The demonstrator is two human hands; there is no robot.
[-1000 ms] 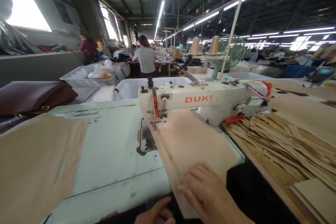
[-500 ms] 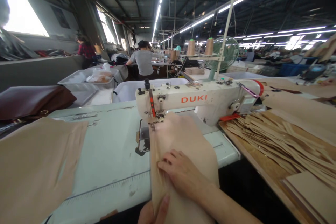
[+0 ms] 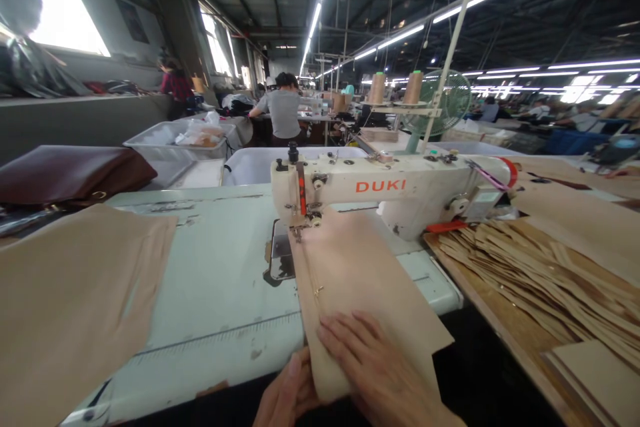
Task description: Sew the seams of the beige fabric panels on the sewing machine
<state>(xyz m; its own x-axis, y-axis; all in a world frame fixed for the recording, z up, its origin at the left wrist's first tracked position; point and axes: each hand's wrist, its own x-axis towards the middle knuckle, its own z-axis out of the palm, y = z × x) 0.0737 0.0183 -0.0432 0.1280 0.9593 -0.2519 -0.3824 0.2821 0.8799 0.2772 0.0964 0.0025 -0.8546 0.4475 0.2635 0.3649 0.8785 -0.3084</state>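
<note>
A tan fabric piece (image 3: 360, 273) with a zipper along its left edge lies under the presser foot of a white DUKI sewing machine (image 3: 390, 190). My right hand (image 3: 380, 367) rests flat on the near end of the fabric, fingers stretched out. At the table's front edge my left hand (image 3: 287, 393) pinches the fabric's near left edge, thumb on top.
A stack of tan fabric (image 3: 70, 307) covers the left of the pale green table (image 3: 220, 293). Several cut tan pieces (image 3: 545, 273) lie on a wooden board at right. Dark red leather (image 3: 70, 173) and white bins (image 3: 180, 143) stand behind. Other people work farther back.
My right hand slid back toward me along the fabric, and the piece flattened out. My left hand rose to grip the near edge.
</note>
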